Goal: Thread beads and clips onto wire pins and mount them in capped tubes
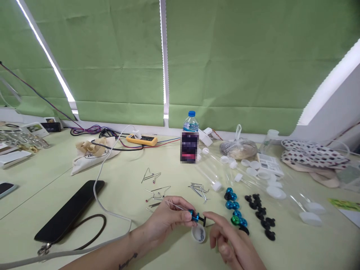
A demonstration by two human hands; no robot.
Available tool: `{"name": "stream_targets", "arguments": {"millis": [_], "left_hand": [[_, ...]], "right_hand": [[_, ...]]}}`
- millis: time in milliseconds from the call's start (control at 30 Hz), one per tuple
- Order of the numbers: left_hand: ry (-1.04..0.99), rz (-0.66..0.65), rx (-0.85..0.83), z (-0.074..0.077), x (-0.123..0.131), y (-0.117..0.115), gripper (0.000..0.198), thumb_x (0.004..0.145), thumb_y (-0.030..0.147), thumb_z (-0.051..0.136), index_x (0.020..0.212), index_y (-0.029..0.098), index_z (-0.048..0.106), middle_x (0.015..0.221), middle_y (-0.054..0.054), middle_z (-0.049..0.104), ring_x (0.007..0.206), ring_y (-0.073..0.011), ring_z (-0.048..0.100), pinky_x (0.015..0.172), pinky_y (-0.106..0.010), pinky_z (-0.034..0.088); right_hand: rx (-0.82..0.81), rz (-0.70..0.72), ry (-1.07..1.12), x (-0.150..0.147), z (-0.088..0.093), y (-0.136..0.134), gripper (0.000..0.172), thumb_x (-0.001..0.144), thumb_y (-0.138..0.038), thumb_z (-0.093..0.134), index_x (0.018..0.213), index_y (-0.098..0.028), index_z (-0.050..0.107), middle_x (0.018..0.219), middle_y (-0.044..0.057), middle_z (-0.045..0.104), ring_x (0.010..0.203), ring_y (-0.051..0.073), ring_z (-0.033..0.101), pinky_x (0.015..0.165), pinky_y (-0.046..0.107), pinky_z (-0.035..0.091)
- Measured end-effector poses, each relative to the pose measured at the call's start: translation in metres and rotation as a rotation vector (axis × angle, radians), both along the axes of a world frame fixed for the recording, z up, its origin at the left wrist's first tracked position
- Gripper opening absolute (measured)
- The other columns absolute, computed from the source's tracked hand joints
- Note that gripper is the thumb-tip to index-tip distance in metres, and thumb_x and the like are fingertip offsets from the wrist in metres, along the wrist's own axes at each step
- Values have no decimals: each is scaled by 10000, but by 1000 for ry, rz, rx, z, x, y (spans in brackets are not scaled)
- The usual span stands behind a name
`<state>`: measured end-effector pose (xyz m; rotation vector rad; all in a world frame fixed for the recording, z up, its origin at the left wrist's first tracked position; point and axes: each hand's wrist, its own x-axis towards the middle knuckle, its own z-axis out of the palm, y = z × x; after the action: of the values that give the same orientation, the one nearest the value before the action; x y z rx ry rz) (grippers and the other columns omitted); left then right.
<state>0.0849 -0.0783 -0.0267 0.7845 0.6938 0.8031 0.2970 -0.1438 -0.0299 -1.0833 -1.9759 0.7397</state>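
Note:
My left hand point(171, 217) is closed on a small blue metal part with a black T-shaped end point(201, 219), pinched between thumb and fingers. A thin metal rod point(174, 205) runs along the same hand. My right hand point(230, 240) has its index finger stretched out against or very close to the black end; its other fingers are loosely bent, with nothing visible in them. Just below the part is a small white cap point(198, 234) with tiny dark pieces inside. Right of it lie several blue round parts point(236, 213), one green part point(235, 220), and several black knobs point(260, 213).
Bent metal rods point(199, 190) lie in small groups beyond my hands. A bottle point(191, 123) stands at the back. Clear tubes point(208, 172) and white caps point(275, 192) spread to the right. A black phone-like slab point(70, 210), white cable point(102, 198) and yellow power strip point(142, 140) are leftward.

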Motion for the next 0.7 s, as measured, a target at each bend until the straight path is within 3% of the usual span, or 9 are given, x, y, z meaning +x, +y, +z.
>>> {"name": "stream_targets", "arguments": {"millis": [133,700], "left_hand": [[10,5,-4,-1,0,0,261,599,205,883,786,104,732,750,-65,741,630,-136,695,657,-218,529],[5,19,3,5,1,-1,251,596,215,882,768,103,738,725,-65,735,630,-143,698,647,-218,527]], "right_hand": [[-56,-10,5,0,0,0,549,986,-599,217,1364,-243,396,732,18,611,539,154,542,491,233,411],[-23,-4,5,-1,0,1,490,1004,-562,220,1346,-261,399,721,4,606,540,140,538,469,210,403]]}}
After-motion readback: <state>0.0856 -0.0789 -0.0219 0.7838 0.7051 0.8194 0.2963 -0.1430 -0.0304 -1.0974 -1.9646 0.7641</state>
